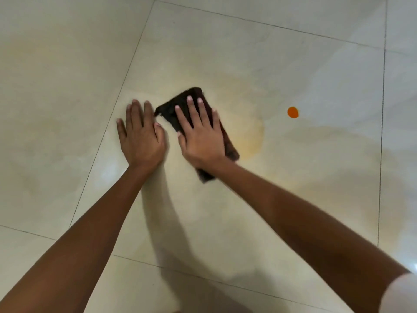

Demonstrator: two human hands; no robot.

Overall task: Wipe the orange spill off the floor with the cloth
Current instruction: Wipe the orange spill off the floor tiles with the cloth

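Observation:
A dark brown folded cloth (180, 102) lies flat on the pale tiled floor. My right hand (200, 134) presses down on it with the fingers spread. Beside the cloth's left corner, my left hand (141, 136) rests flat on the bare tile, holding nothing. A faint orange-yellow smear (252, 136) spreads on the tile just right of the cloth. Further right sits a small bright orange spot (293, 112), apart from the cloth and both hands.
Large cream floor tiles (67, 86) with thin dark grout lines fill the view. Pale yellowish streaks (338, 141) run across the tile at the right. My white sleeve (399, 294) shows at the bottom right corner.

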